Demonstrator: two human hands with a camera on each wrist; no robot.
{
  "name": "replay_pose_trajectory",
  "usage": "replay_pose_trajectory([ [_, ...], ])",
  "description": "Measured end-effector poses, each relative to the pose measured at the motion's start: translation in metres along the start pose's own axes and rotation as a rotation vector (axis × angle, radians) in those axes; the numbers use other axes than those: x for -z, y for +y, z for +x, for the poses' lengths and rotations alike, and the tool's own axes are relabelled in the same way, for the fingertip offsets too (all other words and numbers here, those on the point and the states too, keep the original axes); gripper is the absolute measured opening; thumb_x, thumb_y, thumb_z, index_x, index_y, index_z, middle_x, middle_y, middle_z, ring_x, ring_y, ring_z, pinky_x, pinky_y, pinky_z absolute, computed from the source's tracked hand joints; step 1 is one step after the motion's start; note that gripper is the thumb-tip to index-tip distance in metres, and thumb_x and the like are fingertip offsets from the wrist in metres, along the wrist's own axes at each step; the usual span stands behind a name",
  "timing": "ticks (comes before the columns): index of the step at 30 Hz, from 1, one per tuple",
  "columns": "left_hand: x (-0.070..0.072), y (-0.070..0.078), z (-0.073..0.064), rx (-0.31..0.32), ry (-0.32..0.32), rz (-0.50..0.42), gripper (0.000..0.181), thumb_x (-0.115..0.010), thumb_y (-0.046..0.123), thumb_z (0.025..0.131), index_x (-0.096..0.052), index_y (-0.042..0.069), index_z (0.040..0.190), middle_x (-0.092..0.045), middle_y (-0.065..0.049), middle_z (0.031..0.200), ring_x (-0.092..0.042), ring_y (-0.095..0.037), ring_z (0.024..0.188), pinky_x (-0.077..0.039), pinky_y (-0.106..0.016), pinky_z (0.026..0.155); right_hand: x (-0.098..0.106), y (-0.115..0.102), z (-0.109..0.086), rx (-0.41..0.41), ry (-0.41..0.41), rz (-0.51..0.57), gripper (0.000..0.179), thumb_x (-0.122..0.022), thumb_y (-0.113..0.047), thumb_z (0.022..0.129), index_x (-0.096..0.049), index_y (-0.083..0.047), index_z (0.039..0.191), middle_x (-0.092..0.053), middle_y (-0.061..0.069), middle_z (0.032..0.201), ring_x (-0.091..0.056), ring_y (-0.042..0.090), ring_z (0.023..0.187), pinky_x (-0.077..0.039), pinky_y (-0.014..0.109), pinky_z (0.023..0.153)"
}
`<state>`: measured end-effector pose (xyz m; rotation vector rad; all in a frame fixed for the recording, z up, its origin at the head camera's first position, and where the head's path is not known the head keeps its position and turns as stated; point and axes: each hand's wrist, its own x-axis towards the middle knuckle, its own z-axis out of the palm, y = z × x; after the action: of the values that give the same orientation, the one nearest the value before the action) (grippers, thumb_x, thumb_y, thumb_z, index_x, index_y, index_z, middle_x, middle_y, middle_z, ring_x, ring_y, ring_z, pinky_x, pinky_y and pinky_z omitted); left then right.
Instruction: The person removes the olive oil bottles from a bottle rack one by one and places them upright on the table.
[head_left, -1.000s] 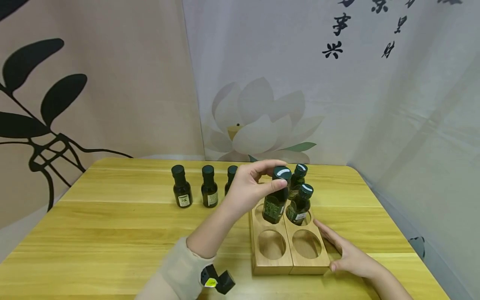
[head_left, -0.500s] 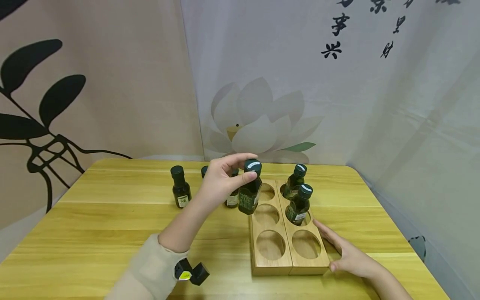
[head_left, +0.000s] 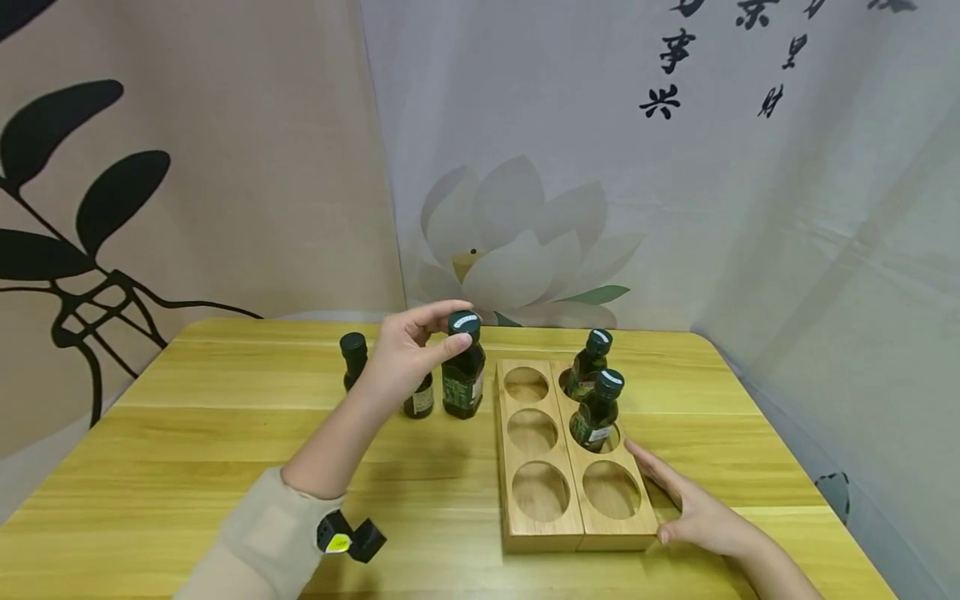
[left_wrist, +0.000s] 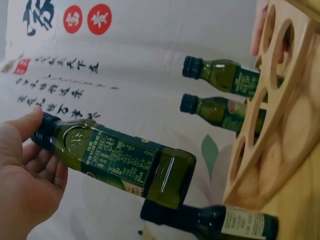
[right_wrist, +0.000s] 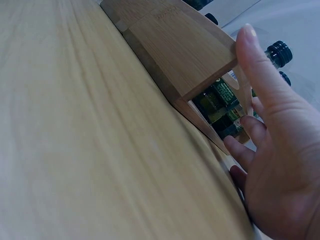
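Carry the held bottle (head_left: 462, 379) upright, clamped by the cap between thumb and fingers of the left hand (head_left: 405, 350), at ten o'clock from the wooden rack (head_left: 543, 542) and well apart from the right hand (head_left: 697, 510). Cannot tell of any contact between base and table (head_left: 225, 467), so lower by feel and let go only once flat and steady. Mind the cream-labelled bottle (left_wrist: 210, 220) near the base in the left wrist view, leaving a gap against knocks, and likewise the side bottle (head_left: 420, 400) at eight o'clock, partly behind the hand. Use the right hand, spread with thumb and fingertips against the wooden rack at four o'clock, as a light brace: firm enough to stop sliding, too gentle to jostle the far racked bottle (head_left: 588, 371) and near racked bottle (head_left: 597, 417), both toward one o'clock in the right-hand row
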<state>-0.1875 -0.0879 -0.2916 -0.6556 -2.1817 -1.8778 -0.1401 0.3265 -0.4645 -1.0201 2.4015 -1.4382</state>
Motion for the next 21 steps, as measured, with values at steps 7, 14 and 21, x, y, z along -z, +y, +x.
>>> replay_pose_trajectory([
  [7, 0.007, -0.009, -0.003, 0.019, 0.014, 0.032, 0.035, -0.072, 0.010, 0.087, -0.067, 0.009, 0.121, -0.065, -0.007, 0.094, -0.047, -0.018, 0.067, -0.037, -0.025, 0.054, -0.001, -0.001, 0.000, -0.020, -0.006, 0.005, 0.092, -0.060, -0.057, 0.086, -0.014, -0.017, 0.155, -0.015, 0.007, 0.158, -0.026, 0.006, 0.135, -0.026, 0.024, 0.102],
  [14, 0.003, -0.023, -0.009, 0.044, 0.004, -0.005, 0.036, -0.072, 0.007, 0.086, -0.065, 0.006, 0.122, -0.067, -0.008, 0.096, -0.058, -0.023, 0.085, -0.048, -0.026, 0.067, -0.001, -0.002, 0.000, -0.023, -0.008, 0.003, 0.092, -0.060, -0.058, 0.086, -0.014, -0.017, 0.155, -0.015, 0.007, 0.158, -0.026, 0.006, 0.135, -0.026, 0.024, 0.102],
  [21, -0.004, -0.045, -0.018, 0.085, -0.004, -0.011, 0.036, -0.073, 0.010, 0.086, -0.066, 0.008, 0.122, -0.067, -0.008, 0.097, -0.059, -0.018, 0.081, -0.049, -0.026, 0.065, 0.000, -0.002, 0.001, -0.015, -0.004, 0.015, 0.093, -0.060, -0.058, 0.086, -0.015, -0.016, 0.155, -0.016, 0.007, 0.158, -0.026, 0.006, 0.135, -0.025, 0.023, 0.102],
])
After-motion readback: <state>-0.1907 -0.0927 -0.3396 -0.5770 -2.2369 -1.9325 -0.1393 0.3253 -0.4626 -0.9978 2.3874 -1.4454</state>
